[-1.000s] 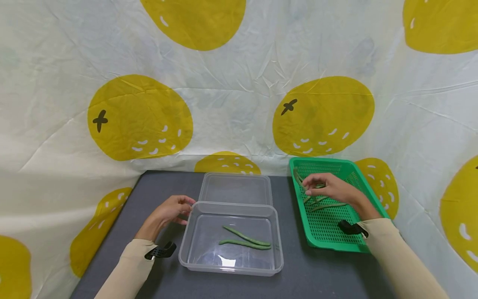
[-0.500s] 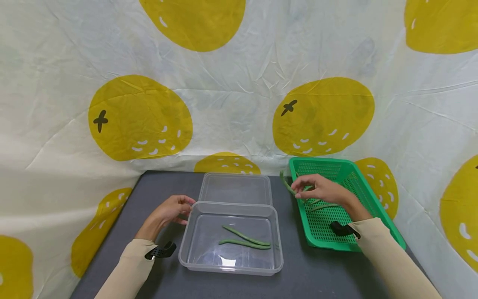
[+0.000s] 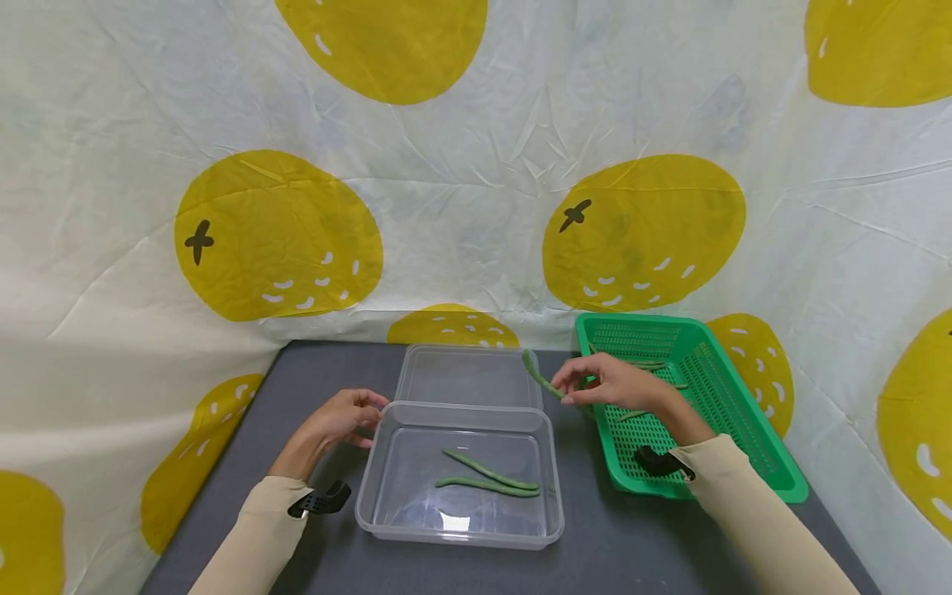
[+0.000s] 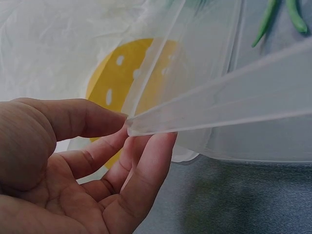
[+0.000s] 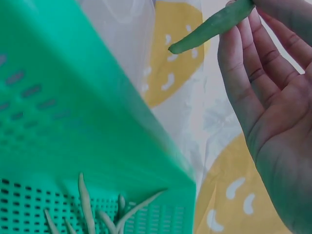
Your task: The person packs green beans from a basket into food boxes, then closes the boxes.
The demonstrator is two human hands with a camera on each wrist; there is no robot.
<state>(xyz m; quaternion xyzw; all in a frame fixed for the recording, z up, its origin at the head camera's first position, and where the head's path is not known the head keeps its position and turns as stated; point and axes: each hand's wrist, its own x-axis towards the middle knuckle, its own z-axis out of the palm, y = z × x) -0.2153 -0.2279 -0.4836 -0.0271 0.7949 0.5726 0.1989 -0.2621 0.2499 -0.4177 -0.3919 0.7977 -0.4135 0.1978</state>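
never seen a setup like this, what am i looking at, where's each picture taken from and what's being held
There's no machine: a person works with two bare hands. The wide view comes from a camera worn on the head, looking forward and down; the two close-ups come from cameras on the wrists. On the dark table are a clear box with two beans inside, a lid behind it and, to the right, a green basket with more beans. The left hand pinches the box's rim at a corner; the right hand holds one bean in the air.
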